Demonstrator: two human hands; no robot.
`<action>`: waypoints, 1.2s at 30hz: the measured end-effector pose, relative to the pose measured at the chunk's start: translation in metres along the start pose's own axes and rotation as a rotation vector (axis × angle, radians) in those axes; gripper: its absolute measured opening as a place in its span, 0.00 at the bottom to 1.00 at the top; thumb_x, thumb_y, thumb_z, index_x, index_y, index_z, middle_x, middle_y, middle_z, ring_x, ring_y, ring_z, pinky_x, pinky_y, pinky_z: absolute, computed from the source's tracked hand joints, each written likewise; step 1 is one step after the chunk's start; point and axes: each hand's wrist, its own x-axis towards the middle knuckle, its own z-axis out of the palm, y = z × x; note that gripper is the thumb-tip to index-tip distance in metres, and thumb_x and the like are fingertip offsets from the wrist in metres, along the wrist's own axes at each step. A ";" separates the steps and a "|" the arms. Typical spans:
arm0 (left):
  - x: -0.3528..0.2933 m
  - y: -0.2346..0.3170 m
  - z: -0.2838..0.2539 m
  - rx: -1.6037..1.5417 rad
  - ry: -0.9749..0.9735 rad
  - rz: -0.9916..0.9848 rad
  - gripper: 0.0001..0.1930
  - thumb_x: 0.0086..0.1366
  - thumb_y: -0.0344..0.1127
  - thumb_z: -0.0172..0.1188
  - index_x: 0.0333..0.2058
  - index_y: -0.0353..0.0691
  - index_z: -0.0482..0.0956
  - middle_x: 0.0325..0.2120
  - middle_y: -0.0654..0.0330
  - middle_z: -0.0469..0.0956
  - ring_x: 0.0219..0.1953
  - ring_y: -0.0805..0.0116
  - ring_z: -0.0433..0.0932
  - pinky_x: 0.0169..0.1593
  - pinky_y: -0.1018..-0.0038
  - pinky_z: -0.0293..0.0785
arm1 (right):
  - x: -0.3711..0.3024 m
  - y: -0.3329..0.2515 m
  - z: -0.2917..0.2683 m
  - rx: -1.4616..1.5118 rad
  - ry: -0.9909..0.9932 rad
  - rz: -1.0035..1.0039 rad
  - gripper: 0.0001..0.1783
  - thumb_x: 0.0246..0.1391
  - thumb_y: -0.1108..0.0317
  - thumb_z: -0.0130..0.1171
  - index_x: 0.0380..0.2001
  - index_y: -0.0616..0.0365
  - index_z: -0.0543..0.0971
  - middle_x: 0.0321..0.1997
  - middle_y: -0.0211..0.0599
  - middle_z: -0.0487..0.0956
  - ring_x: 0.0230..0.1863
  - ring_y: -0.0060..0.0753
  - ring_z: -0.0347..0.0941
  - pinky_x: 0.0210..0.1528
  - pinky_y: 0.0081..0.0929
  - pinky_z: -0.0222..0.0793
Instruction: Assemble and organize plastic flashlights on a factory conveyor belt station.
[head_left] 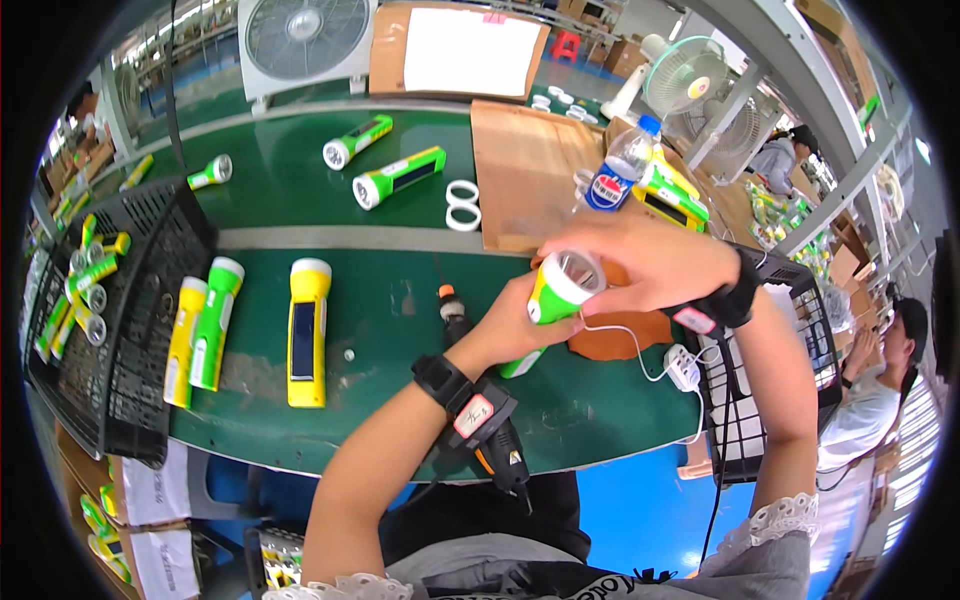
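A green, yellow and white flashlight (552, 303) is tilted in front of me with its lens end up. My left hand (503, 325) is closed around its body. Fingers of my right hand (655, 262) curl about the white head, thumb at the near side. Beneath my left wrist lies a black power screwdriver (497, 450), its tip pointing away from me. An orange-brown round pad (622, 337) sits partly hidden under my right hand. Left of my hands, a yellow flashlight (308, 335) with a dark panel lies beside a green flashlight (216, 325) and another yellow flashlight (185, 342).
A black crate (150, 300) of flashlights stands at left, another black crate (745, 400) at right. Two white rings (462, 217) lie near a wooden board (525, 170). A bottle (622, 170) stands on it. A white cable with a plug block (683, 368) runs beside my right hand.
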 end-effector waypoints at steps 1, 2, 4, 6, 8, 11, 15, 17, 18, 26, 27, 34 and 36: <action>0.001 -0.002 -0.001 0.023 0.006 0.023 0.19 0.50 0.28 0.61 0.41 0.37 0.68 0.31 0.65 0.72 0.32 0.76 0.73 0.36 0.78 0.70 | 0.002 -0.001 -0.005 -0.050 -0.012 -0.021 0.28 0.41 0.63 0.61 0.47 0.60 0.68 0.44 0.45 0.72 0.46 0.49 0.68 0.48 0.33 0.64; 0.001 -0.001 -0.001 -0.025 -0.006 -0.006 0.21 0.49 0.29 0.62 0.43 0.37 0.68 0.34 0.64 0.72 0.35 0.76 0.72 0.38 0.78 0.69 | 0.006 -0.005 -0.008 -0.041 -0.023 -0.014 0.28 0.40 0.63 0.62 0.46 0.60 0.69 0.43 0.45 0.73 0.44 0.48 0.69 0.47 0.33 0.65; 0.000 -0.004 -0.001 0.001 -0.006 0.021 0.21 0.49 0.29 0.62 0.43 0.37 0.68 0.35 0.64 0.72 0.35 0.76 0.72 0.39 0.78 0.68 | 0.010 -0.009 -0.010 -0.030 -0.044 -0.006 0.27 0.38 0.63 0.63 0.44 0.61 0.70 0.42 0.45 0.73 0.43 0.47 0.70 0.45 0.32 0.65; -0.002 -0.004 0.001 0.051 -0.021 0.048 0.21 0.49 0.30 0.63 0.43 0.37 0.68 0.36 0.62 0.73 0.36 0.75 0.72 0.40 0.77 0.68 | 0.012 -0.011 -0.010 -0.019 -0.134 0.115 0.28 0.35 0.61 0.65 0.43 0.61 0.72 0.40 0.45 0.74 0.40 0.45 0.72 0.43 0.32 0.66; -0.003 -0.001 0.002 0.024 -0.035 0.023 0.21 0.49 0.30 0.63 0.43 0.37 0.69 0.36 0.63 0.73 0.36 0.75 0.72 0.41 0.77 0.68 | 0.015 -0.019 -0.014 -0.038 -0.194 0.252 0.28 0.34 0.59 0.65 0.42 0.61 0.72 0.37 0.44 0.75 0.38 0.44 0.72 0.40 0.32 0.67; -0.005 -0.001 0.002 0.002 -0.024 0.008 0.21 0.49 0.30 0.63 0.43 0.37 0.69 0.35 0.63 0.74 0.36 0.75 0.72 0.40 0.77 0.69 | 0.017 -0.023 -0.009 -0.102 -0.173 0.317 0.29 0.33 0.59 0.66 0.41 0.60 0.73 0.34 0.44 0.76 0.34 0.42 0.74 0.37 0.29 0.68; -0.003 0.000 0.005 -0.104 -0.041 -0.031 0.20 0.49 0.29 0.63 0.42 0.37 0.69 0.34 0.63 0.74 0.36 0.76 0.73 0.40 0.78 0.70 | 0.017 -0.009 -0.003 -0.102 -0.012 -0.051 0.27 0.32 0.58 0.66 0.38 0.59 0.74 0.30 0.41 0.76 0.29 0.41 0.74 0.32 0.27 0.69; -0.003 -0.001 0.005 -0.058 -0.056 -0.028 0.20 0.49 0.28 0.63 0.41 0.37 0.69 0.33 0.63 0.75 0.36 0.76 0.74 0.40 0.78 0.70 | 0.019 -0.019 -0.008 -0.091 -0.079 0.056 0.24 0.33 0.57 0.65 0.35 0.59 0.74 0.27 0.43 0.76 0.28 0.43 0.74 0.30 0.29 0.68; -0.003 -0.002 0.003 -0.007 -0.066 -0.026 0.19 0.48 0.28 0.63 0.41 0.37 0.69 0.32 0.63 0.75 0.35 0.77 0.74 0.39 0.78 0.70 | 0.023 -0.025 -0.010 -0.076 -0.145 0.157 0.22 0.34 0.56 0.63 0.31 0.60 0.74 0.24 0.44 0.76 0.26 0.45 0.73 0.29 0.31 0.67; -0.004 0.000 0.003 0.080 -0.015 0.092 0.18 0.48 0.28 0.63 0.39 0.38 0.72 0.31 0.64 0.76 0.34 0.75 0.74 0.38 0.77 0.70 | 0.019 -0.028 -0.008 -0.124 -0.171 0.106 0.21 0.32 0.63 0.65 0.33 0.57 0.73 0.30 0.41 0.75 0.33 0.43 0.72 0.35 0.32 0.67; -0.004 0.000 0.002 0.073 -0.034 0.068 0.17 0.48 0.29 0.63 0.39 0.38 0.72 0.32 0.64 0.76 0.34 0.75 0.74 0.38 0.77 0.70 | 0.019 -0.028 -0.009 -0.095 -0.181 0.075 0.21 0.33 0.66 0.65 0.35 0.57 0.73 0.35 0.39 0.74 0.37 0.41 0.71 0.39 0.31 0.66; -0.005 0.002 0.003 0.098 -0.036 0.060 0.17 0.47 0.29 0.63 0.38 0.37 0.72 0.31 0.63 0.76 0.34 0.74 0.74 0.39 0.76 0.70 | 0.015 -0.027 -0.005 -0.052 -0.122 0.049 0.22 0.33 0.63 0.64 0.36 0.55 0.72 0.33 0.42 0.74 0.36 0.45 0.72 0.36 0.34 0.67; -0.006 0.005 0.004 0.089 -0.040 0.079 0.17 0.47 0.29 0.63 0.38 0.37 0.72 0.32 0.62 0.76 0.35 0.74 0.74 0.40 0.76 0.70 | 0.017 -0.033 -0.009 -0.131 -0.244 0.315 0.22 0.37 0.57 0.61 0.36 0.54 0.72 0.33 0.42 0.74 0.35 0.45 0.72 0.36 0.33 0.67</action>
